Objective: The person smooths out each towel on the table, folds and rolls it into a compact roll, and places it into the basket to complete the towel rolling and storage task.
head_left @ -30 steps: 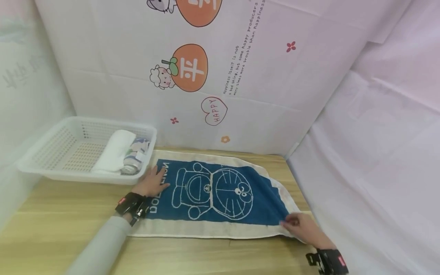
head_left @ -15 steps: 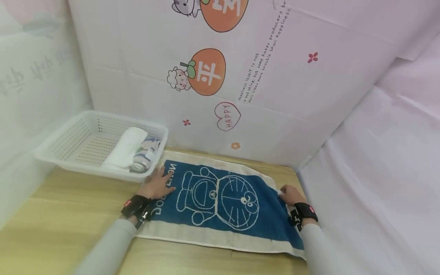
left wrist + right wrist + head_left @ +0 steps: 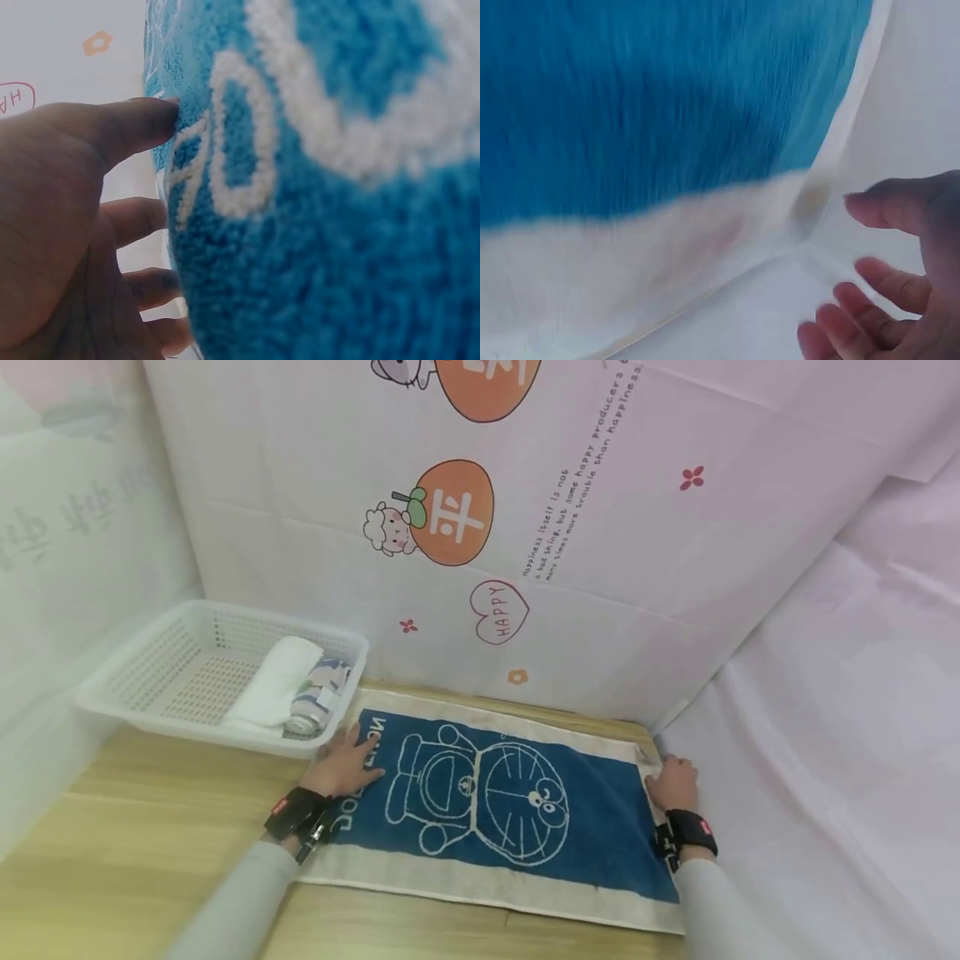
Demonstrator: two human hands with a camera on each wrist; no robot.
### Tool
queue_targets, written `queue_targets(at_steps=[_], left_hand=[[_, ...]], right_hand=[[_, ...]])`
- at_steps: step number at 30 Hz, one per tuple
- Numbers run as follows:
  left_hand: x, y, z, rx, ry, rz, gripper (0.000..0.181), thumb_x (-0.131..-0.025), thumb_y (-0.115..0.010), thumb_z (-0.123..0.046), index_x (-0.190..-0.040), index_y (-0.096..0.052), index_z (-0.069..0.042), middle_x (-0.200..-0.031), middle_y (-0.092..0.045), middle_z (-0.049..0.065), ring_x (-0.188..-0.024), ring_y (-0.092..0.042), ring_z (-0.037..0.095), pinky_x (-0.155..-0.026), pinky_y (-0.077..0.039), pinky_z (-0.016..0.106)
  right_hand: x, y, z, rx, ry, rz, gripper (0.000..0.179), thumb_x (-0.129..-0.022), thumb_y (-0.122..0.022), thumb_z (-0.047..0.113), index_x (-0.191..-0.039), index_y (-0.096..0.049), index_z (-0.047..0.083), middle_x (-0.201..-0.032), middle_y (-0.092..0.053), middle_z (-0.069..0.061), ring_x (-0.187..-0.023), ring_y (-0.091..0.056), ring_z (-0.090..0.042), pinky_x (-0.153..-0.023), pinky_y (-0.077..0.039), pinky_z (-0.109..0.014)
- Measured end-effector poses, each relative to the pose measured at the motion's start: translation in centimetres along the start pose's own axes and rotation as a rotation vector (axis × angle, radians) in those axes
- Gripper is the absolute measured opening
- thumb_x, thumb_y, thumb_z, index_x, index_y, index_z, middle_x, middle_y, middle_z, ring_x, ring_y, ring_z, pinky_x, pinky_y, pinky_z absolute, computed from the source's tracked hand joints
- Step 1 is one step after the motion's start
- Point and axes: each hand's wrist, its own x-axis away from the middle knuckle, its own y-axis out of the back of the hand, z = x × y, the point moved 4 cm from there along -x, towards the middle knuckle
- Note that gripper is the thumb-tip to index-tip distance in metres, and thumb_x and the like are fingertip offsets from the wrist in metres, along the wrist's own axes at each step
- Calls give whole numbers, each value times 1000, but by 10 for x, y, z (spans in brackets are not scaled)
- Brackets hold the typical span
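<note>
A blue towel (image 3: 603, 827) with cream borders and a white cartoon figure lies spread on the wooden table (image 3: 172, 827). My left hand (image 3: 341, 768) rests on its left end, over the white lettering, fingers spread. In the left wrist view, the thumb (image 3: 139, 124) touches the towel's blue pile. At the right end, my right hand (image 3: 675, 785) is beside the cream border near the far corner. The right wrist view shows its fingers (image 3: 870, 315) loosely bent and apart from the towel's corner (image 3: 810, 199), with nothing between them.
A white plastic basket (image 3: 127, 710) stands at the back left, holding a rolled white towel (image 3: 277, 681) and a rolled patterned towel (image 3: 322, 693). Printed white sheets (image 3: 600, 635) form walls behind and on both sides.
My right hand went from the towel's near right corner to the far one, then let go. The folded-over far right corner now lies flat. The left hand stays in place on the towel.
</note>
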Motion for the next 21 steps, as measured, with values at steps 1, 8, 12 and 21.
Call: queue_targets(at_steps=[1,8,12,21], left_hand=[[1,1,0,-5,-2,-3,72,-99,-60,-44,-156,-37,-5,-163,-14,35,-149,-9,58,-113,-21,76],[0,5,-1,-4,3,6,72,-99,-60,-43,-156,-37,-4,-163,-15,35,-149,-10,58,-112,-22,76],[-1,4,-1,-15,12,18,73,-99,-60,-44,-156,-36,-5,-163,-14,35,-149,-9,58,-113,-21,76],[-30,24,-20,3,-73,-54,52,-99,-63,-28,-138,-55,5,-136,-55,31,-127,-53,46,-106,-44,60]], right_hand=[[4,-5,9,9,29,29,58,-96,-59,17,-135,-42,-23,-130,-43,-49,-121,-40,-64,-99,-39,-71],[28,-45,56,38,-5,360,100,-98,-51,63,-156,-16,-11,-153,-13,-49,-139,-15,-70,-109,-25,-78],[28,-50,48,54,-50,390,112,-92,-49,74,-159,-7,-5,-157,1,-46,-140,-2,-72,-104,-20,-85],[8,-48,35,60,-7,440,112,-92,-51,74,-155,-17,-12,-154,-14,-48,-139,-18,-69,-108,-28,-77]])
